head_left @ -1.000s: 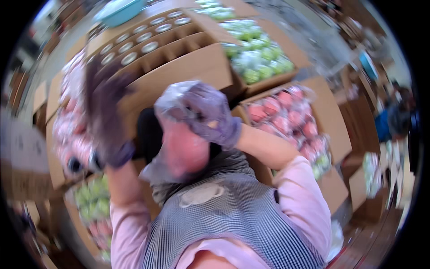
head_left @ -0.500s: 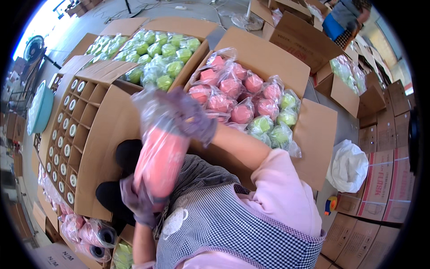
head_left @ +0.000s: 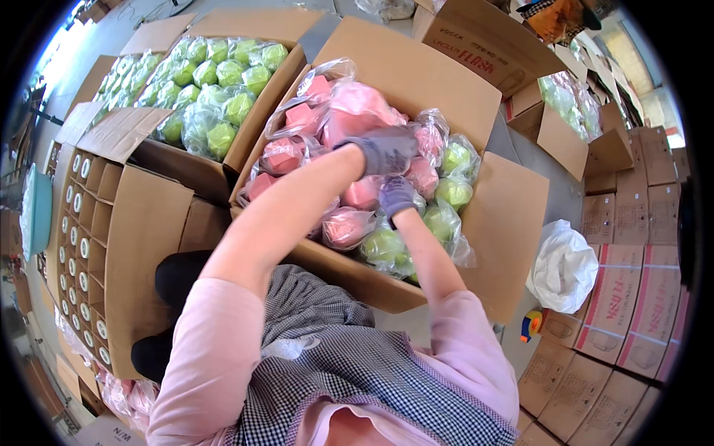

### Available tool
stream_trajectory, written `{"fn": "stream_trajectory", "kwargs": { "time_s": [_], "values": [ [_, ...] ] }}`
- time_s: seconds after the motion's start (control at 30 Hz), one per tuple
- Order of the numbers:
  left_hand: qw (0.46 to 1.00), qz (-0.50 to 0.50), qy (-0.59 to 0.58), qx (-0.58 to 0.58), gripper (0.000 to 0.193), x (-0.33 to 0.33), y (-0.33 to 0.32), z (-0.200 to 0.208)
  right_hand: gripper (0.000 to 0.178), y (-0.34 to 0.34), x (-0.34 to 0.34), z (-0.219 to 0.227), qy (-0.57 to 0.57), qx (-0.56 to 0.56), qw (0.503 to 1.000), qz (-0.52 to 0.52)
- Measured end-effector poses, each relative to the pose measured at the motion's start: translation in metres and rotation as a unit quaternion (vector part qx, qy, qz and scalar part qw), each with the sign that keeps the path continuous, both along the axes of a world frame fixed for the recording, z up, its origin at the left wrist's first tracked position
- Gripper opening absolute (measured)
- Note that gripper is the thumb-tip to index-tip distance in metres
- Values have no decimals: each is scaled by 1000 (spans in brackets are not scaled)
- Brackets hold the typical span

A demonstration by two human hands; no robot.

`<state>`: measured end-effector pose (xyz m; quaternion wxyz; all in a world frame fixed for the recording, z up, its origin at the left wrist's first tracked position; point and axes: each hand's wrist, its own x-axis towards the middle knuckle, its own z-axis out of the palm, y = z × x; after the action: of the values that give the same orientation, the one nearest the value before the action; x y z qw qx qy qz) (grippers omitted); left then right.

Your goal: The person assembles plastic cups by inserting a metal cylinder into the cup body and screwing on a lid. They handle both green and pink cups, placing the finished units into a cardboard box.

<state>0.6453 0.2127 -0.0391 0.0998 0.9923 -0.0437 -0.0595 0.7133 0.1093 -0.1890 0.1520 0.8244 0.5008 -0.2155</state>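
My left hand (head_left: 383, 151), in a grey-purple glove, reaches across the carton and lies over the near end of a large pink flask (head_left: 357, 111) in clear plastic. Its fingers curve down around it. Close by, my right hand (head_left: 396, 196), gloved alike, is closed among the bags; whatever its fingertips grip is hidden. Around both hands, pink bagged pieces (head_left: 346, 227) with angular tops fill the open carton (head_left: 405, 67). Green bagged pieces (head_left: 455, 192) of similar shape line its right side and near right corner.
Left of this carton stands another carton (head_left: 264, 111) of green bagged pieces. Nearer is a divided carton (head_left: 149, 260) with white-ringed pieces in its cells. Sealed cartons (head_left: 625, 297), a white sack (head_left: 565, 267) and a tape roll (head_left: 530, 325) lie to the right.
Both hands have moved from in front of my body over to the carton. The pink flask, held lengthwise between them earlier, now lies among the bagged pieces. My view has shifted slightly.
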Motion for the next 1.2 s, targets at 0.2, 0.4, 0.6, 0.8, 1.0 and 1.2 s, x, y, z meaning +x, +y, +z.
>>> {"fn": "stream_trajectory", "kwargs": {
  "time_s": [0.2,0.4,0.6,0.8,1.0,1.2],
  "values": [
    [955,34,-253,147,22,11,-11,-42,45,23,42,-69,55,156,985,38],
    [922,163,-338,94,29,-112,-8,3,39,59,61,-63,113,-46,986,114],
    [856,382,-342,62,26,-300,-71,35,40,-13,46,-3,50,225,972,42],
    [886,366,-280,-43,28,-327,-128,28,46,7,-6,29,7,-79,985,152],
    [860,388,-323,-71,31,-355,-146,17,48,6,35,-38,122,26,955,270],
    [842,423,-330,-63,27,-386,-155,5,72,36,37,-22,163,-80,983,7]
  ]
}}
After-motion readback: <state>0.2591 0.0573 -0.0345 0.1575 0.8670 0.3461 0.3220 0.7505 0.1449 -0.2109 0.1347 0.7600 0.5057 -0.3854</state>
